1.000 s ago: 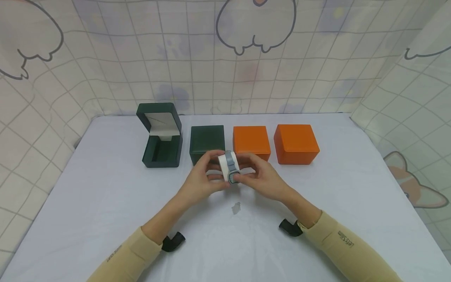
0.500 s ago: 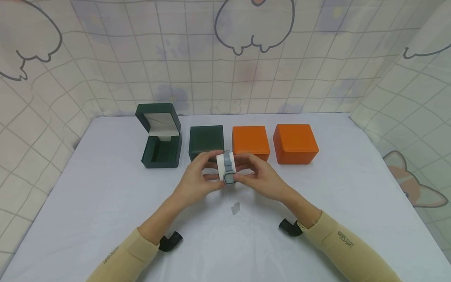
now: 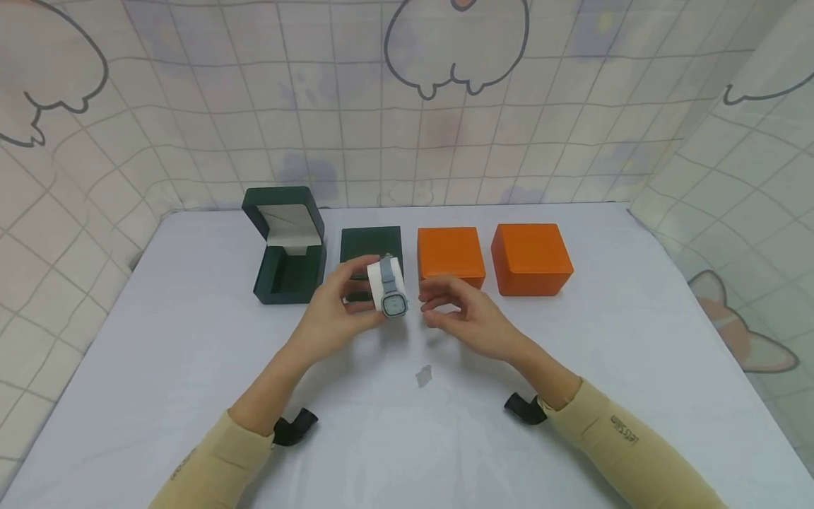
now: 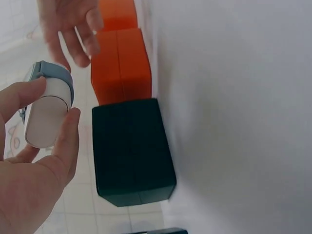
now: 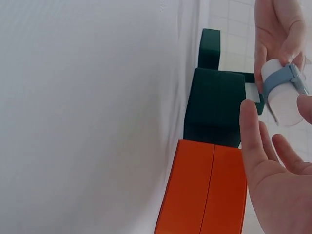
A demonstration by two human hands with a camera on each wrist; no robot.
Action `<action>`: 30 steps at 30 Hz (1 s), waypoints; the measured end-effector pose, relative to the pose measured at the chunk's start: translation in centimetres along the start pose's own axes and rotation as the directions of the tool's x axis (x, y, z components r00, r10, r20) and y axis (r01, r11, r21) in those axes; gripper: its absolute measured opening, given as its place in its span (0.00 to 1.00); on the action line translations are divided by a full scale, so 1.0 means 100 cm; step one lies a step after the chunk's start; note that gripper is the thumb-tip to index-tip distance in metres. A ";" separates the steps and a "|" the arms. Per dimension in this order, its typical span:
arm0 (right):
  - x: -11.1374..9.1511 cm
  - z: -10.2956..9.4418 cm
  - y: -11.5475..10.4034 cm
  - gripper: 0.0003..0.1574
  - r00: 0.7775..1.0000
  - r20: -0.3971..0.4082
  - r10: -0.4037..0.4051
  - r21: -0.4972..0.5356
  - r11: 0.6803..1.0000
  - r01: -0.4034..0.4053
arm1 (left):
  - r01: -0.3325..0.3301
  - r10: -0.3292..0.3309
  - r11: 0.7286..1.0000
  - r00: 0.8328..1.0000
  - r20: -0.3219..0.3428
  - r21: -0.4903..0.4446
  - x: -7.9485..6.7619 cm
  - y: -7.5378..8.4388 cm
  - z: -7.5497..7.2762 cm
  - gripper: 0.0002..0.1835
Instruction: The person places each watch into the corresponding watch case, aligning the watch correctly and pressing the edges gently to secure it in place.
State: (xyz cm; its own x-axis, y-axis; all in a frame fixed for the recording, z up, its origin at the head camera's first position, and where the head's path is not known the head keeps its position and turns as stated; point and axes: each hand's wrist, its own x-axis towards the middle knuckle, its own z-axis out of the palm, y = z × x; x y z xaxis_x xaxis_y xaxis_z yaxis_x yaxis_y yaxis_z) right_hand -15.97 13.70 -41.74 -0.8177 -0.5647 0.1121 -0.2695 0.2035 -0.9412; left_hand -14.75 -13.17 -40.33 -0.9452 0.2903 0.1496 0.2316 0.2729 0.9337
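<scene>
A watch (image 3: 393,304) with a blue-grey strap is wrapped round a white cushion (image 4: 46,122). My left hand (image 3: 335,305) grips the cushion's end between thumb and fingers, holding it above the table in front of the closed green box (image 3: 371,244). To its right, my right hand (image 3: 467,314) hovers apart from the watch, fingers loosely bent and nothing between them. In the right wrist view the right fingers (image 5: 249,126) look spread. At the left stands an open green box (image 3: 292,272), its lid raised and pale inside.
Two closed orange boxes, a nearer-to-centre orange box (image 3: 450,253) and a right orange box (image 3: 533,260), stand in the row. A small grey patch (image 3: 424,376) lies on the white table (image 3: 407,445). A patterned curtain (image 3: 356,127) hangs behind.
My left hand has carried the watch on its cushion leftward and slightly away from me. The right hand has let go of it and stays nearly where it was.
</scene>
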 end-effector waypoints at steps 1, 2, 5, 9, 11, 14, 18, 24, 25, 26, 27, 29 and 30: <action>0.000 -0.001 0.000 0.30 1.000 -0.003 -0.002 -0.003 1.000 0.002 | -0.002 0.002 1.000 1.000 -0.005 0.003 0.000 0.001 -0.003 0.44; 0.000 -0.001 0.000 0.30 1.000 -0.006 -0.004 -0.005 1.000 0.004 | -0.001 0.001 1.000 1.000 -0.012 0.006 0.000 0.002 -0.005 0.44; 0.000 -0.003 0.001 0.30 1.000 -0.011 -0.005 -0.010 1.000 0.004 | -0.003 0.003 1.000 1.000 -0.020 0.010 0.000 0.003 -0.013 0.44; 0.001 -0.004 0.001 0.28 1.000 -0.006 0.001 -0.021 1.000 -0.001 | 0.006 -0.006 1.000 1.000 -0.023 0.010 0.000 0.004 -0.023 0.44; 0.001 -0.004 0.001 0.28 1.000 0.001 0.006 -0.027 1.000 -0.006 | 0.013 -0.012 1.000 1.000 -0.025 0.009 0.000 0.005 -0.028 0.44; 0.001 -0.005 0.001 0.26 1.000 0.008 0.008 -0.036 0.999 -0.008 | 0.021 -0.021 1.000 0.999 -0.036 0.012 0.000 0.006 -0.034 0.44; 0.001 -0.007 0.003 0.25 1.000 0.008 0.001 -0.042 0.999 0.000 | 0.037 -0.036 0.999 0.998 -0.051 0.014 0.000 0.004 -0.042 0.43; 0.001 -0.008 0.004 0.22 1.000 0.005 -0.006 -0.052 0.999 0.006 | 0.078 -0.076 0.997 0.995 -0.067 0.019 -0.001 -0.002 -0.051 0.44; 0.001 -0.009 0.004 0.22 1.000 0.004 -0.005 -0.056 0.998 0.006 | 0.084 -0.082 0.996 0.994 -0.067 0.023 -0.001 -0.002 -0.052 0.45; 0.001 -0.009 0.004 0.22 1.000 0.003 -0.005 -0.061 0.998 0.005 | 0.092 -0.090 0.995 0.994 -0.066 0.024 -0.001 -0.003 -0.053 0.45; 0.000 -0.009 0.004 0.22 1.000 0.003 -0.004 -0.064 0.998 0.004 | 0.098 -0.096 0.995 0.993 -0.065 0.025 -0.001 -0.004 -0.054 0.45; 0.000 -0.010 0.005 0.21 1.000 0.003 -0.004 -0.070 0.998 0.004 | 0.106 -0.104 0.994 0.992 -0.066 0.030 -0.001 -0.006 -0.056 0.45; 0.000 -0.010 0.004 0.21 1.000 0.004 -0.005 -0.071 0.997 0.005 | 0.109 -0.106 0.993 0.992 -0.068 0.038 -0.001 -0.008 -0.058 0.45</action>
State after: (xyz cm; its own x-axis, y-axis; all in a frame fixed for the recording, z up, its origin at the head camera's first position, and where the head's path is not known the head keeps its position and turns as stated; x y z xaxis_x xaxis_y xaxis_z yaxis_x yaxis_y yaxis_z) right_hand -16.60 14.57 -41.84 -0.8144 -0.5686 0.1159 -0.3093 0.2564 -0.9158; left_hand -16.16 -18.74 -39.20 -0.9779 0.1964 0.0716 0.1360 0.3378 0.9313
